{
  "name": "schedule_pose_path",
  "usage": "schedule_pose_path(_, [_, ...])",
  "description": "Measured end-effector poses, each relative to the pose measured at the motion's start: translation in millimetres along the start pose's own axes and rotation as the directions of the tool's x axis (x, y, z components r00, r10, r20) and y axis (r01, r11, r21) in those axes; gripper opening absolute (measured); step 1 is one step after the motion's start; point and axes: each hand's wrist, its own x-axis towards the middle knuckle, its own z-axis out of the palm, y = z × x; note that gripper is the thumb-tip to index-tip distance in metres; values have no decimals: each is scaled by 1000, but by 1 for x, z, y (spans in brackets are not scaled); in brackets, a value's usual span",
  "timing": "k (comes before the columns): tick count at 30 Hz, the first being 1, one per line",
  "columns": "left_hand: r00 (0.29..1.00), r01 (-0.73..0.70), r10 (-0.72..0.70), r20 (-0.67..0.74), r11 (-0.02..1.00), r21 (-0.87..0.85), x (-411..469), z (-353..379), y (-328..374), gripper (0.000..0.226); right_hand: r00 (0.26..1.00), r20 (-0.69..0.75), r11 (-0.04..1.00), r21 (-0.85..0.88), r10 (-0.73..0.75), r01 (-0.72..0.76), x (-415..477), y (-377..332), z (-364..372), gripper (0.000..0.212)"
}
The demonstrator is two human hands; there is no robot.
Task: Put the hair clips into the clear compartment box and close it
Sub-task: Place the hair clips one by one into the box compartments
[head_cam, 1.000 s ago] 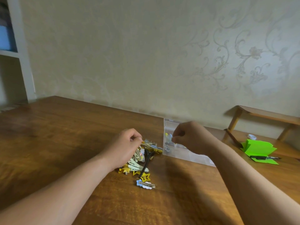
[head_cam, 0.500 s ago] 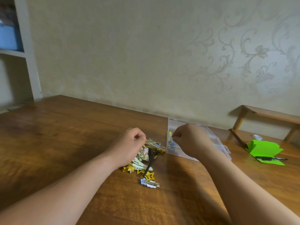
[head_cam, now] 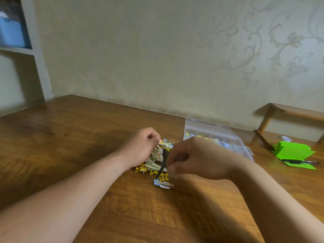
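Right hand point(head_cam: 198, 158) came back from box point(head_cam: 226, 135) to clips point(head_cam: 157, 163), fingers curled; left hand point(head_cam: 142, 148) pinching one.

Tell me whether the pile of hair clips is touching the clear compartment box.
Apart. In the head view, bare wooden table shows between the pile of hair clips and the near left corner of the clear compartment box.

your wooden table point(head_cam: 70, 137) carries a hair clip pile point(head_cam: 157, 162) beside the clear compartment box point(head_cam: 219, 137). green paper point(head_cam: 294, 153) with a pen point(head_cam: 299, 162) lies far right.
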Motion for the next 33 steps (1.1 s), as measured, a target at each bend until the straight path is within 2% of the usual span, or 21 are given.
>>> schedule_pose_path(3, [1000, 9, -9, -9, 999, -33, -1, 0, -2, 15, 985, 174, 1000, -25, -7, 11, -1, -15, 6, 21])
schedule_pose_path(5, [1000, 1, -1, -11, 1000, -24, -1, -1, -2, 15, 973, 233, 999, -44, -2, 12, -2, -20, 9, 25])
schedule_pose_path(14, [1000, 14, -14, 9, 1000, -5, -4, -3, 2, 19, 971, 235, 996, -67, -39, 57, -1, -16, 10, 16])
schedule_pose_path(16, [1000, 12, -12, 3, 1000, -4, -4, -3, 2, 18, 983, 167, 997, -2, -73, 74, -2, -11, 2, 13])
schedule_pose_path(18, [1000, 10, -10, -9, 1000, -6, -4, -2, 2, 18, 999, -5, 988, 153, -35, 36, -4, 3, -12, 9])
schedule_pose_path(20, [1000, 11, -11, -10, 1000, 8, -4, -1, 2, 18, 977, -197, 946, 322, 88, -20, -7, 26, -28, 10])
schedule_pose_path(23, [1000, 4, -4, -14, 1000, 18, -3, 0, 0, 17, 874, -364, 870, 479, 323, -122, -11, 59, -41, 13])
schedule_pose_path(25, [1000, 1, -1, -16, 1000, 21, -2, 1, -2, 17, 819, -397, 843, 507, 414, -180, -9, 73, -38, 12])
schedule_pose_path(27, [1000, 4, -4, -10, 1000, 18, 0, 2, -3, 17, 794, -394, 843, 474, 462, -255, -2, 79, -32, 9])
schedule_pose_path(33, [1000, 9, -9, -4, 1000, 4, 1, 2, -3, 17, 827, -268, 849, 351, 494, -394, 32, 67, -25, 9])
